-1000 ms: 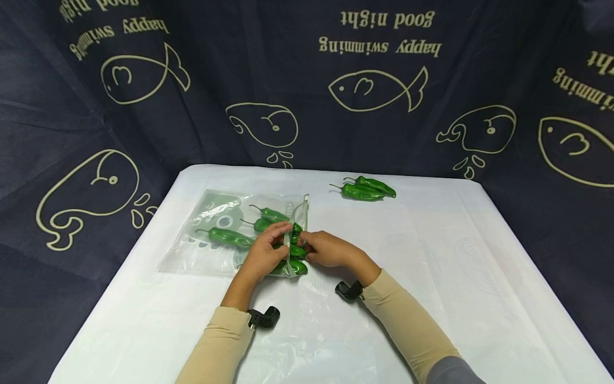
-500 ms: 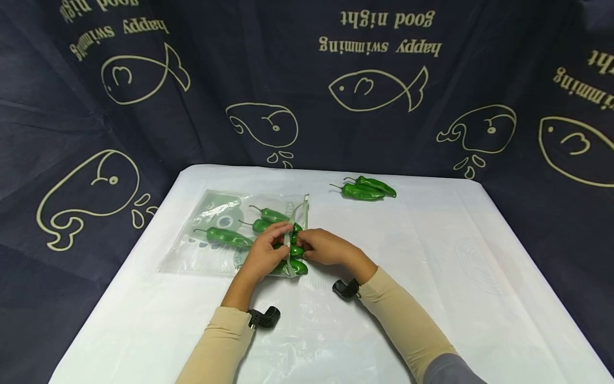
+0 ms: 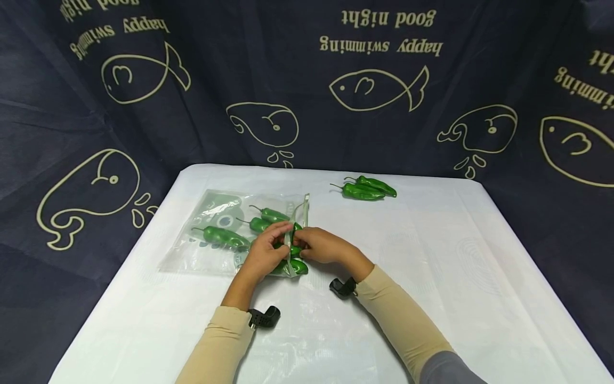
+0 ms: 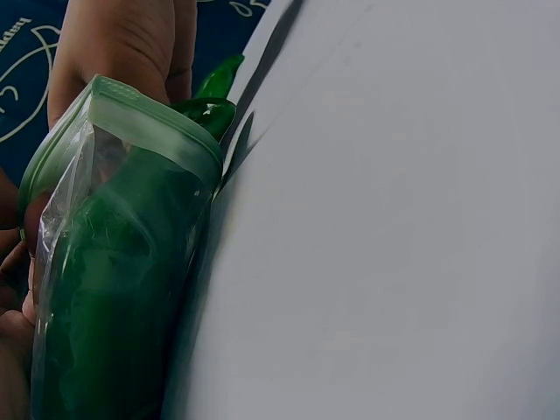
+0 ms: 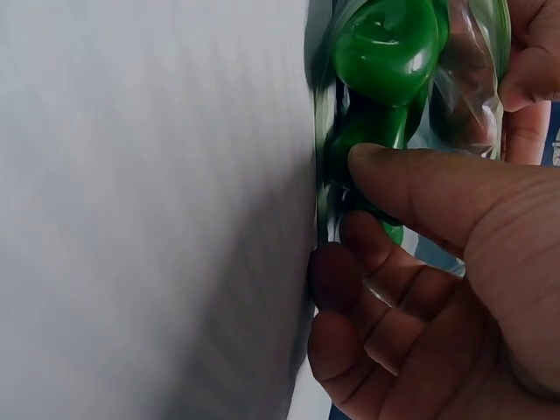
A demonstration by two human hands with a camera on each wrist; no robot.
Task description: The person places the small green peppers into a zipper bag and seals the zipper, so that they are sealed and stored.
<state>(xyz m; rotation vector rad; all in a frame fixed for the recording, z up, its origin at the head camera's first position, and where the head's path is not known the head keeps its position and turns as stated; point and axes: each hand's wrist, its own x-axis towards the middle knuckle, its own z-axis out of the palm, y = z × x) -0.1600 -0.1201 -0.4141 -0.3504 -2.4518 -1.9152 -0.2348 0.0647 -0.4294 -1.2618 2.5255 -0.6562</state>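
A clear zip bag with a green printed figure lies on the white table, its mouth facing right. Several long green peppers are in it, among them one pepper at the left and another pepper at the back. My left hand pinches the upper layer at the mouth, lifting the bag's green zip edge. At the opening my right hand holds the end of a green pepper, thumb on it and fingers curled beside it. A pepper tip sticks out at the near corner.
Two more green peppers, a front one and a back one, lie side by side near the table's far edge, right of the bag. A dark printed cloth hangs behind the white table.
The right hand has moved slightly left toward the bag's mouth. Peppers inside the bag have slid a little left with it. The left hand keeps its place.
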